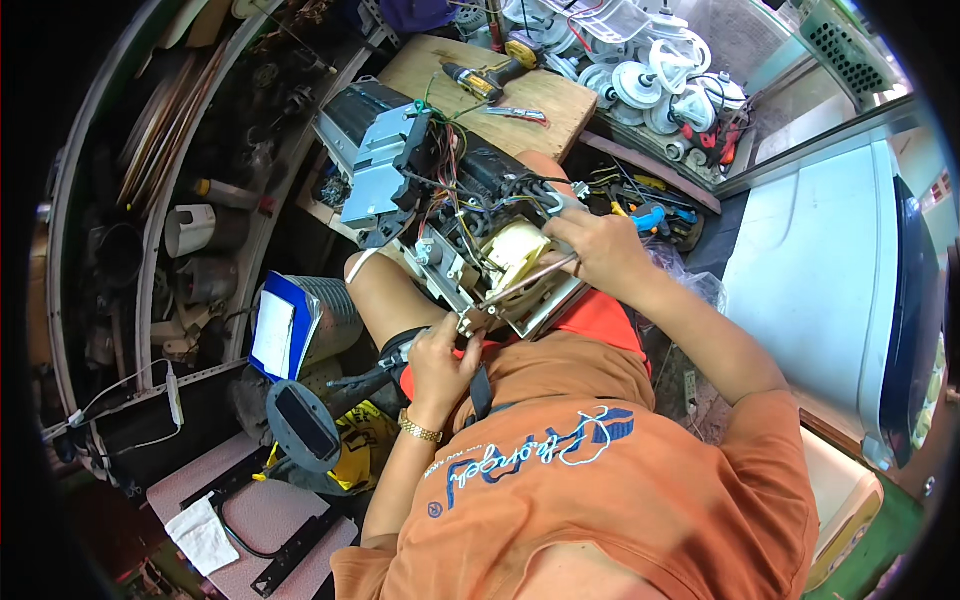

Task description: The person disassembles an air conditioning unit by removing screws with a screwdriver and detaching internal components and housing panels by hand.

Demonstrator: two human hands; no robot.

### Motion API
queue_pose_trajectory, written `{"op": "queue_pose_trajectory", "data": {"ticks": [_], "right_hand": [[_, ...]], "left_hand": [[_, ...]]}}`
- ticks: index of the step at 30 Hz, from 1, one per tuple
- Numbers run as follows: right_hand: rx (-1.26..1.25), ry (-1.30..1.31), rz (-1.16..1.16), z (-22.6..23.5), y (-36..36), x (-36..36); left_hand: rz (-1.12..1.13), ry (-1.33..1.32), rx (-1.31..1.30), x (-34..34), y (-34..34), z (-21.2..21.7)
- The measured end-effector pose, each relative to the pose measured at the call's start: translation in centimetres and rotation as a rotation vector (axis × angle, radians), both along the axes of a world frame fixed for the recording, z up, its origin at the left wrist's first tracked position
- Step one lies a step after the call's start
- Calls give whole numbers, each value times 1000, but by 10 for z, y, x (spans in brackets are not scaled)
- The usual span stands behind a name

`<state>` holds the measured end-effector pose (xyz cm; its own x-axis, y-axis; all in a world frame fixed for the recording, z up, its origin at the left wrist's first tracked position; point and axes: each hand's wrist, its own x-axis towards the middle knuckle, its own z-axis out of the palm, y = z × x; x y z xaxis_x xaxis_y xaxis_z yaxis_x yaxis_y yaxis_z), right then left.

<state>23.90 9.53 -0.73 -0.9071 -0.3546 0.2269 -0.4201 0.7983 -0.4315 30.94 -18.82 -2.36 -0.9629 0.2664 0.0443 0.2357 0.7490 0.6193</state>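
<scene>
Wearing a lettered shirt point(640, 470), right grip point(605, 252) pinching a thin rod point(527, 283), left grip point(440, 360) unclear

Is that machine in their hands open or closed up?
Open: on the machine, tangled wires and a cream plastic part show uncovered.

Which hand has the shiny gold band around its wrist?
The left hand, the one lower in the picture: the gold band circles its wrist. The right hand has a bare wrist.

Smooth metal rod point(528, 281), matt wooden board point(560, 103).
</scene>
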Motion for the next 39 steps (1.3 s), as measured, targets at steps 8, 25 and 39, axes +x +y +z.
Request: {"op": "queue_pose_trajectory", "data": {"ticks": [8,25,39], "right_hand": [[-209,5,-101,-21,-5,16],[-315,-198,-53,0,8,10],[-355,-432,-455,-64,118,-52]], "left_hand": [[31,250,170,5,0,4],[-211,182,-221,-36,34,39],[-322,201,-589,-145,90,99]]}}
